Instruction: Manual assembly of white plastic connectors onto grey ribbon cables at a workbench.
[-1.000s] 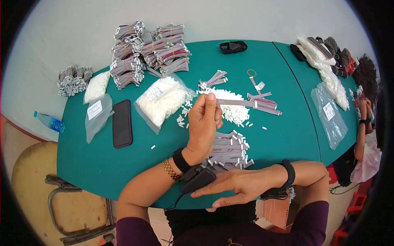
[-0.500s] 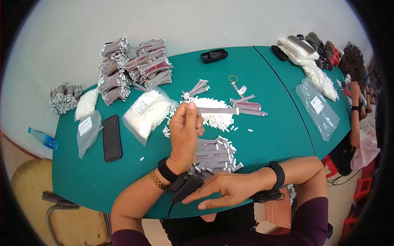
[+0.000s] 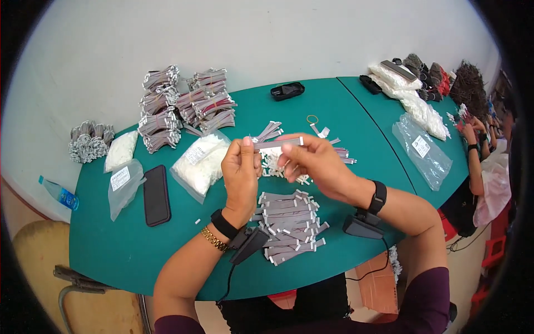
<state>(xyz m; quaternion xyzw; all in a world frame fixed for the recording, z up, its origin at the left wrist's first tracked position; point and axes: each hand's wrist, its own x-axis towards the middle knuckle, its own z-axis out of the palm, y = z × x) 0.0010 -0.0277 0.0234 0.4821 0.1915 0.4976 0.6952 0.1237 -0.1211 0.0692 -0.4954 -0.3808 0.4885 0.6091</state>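
My left hand pinches one end of a flat grey ribbon cable between thumb and curled fingers. The cable points to the right, with a small white connector on its far end. My right hand has closed on it near that connector, thumb in front and fingers behind. Beneath my hands lies a heap of loose small white connectors, partly covered. Closer to me, a pile of similar grey ribbon cables with white ends is spread on the table.
Bundled cables are stacked at the back left. Beside them lie a bag of white connectors, a black phone and a bottle. A black case sits at the back; a clear bag and another person's arm are right.
My right hand has risen from beside my left wrist to the cable's right end, uncovering more of the near cable pile. My left hand still holds the cable. The view has shifted slightly.
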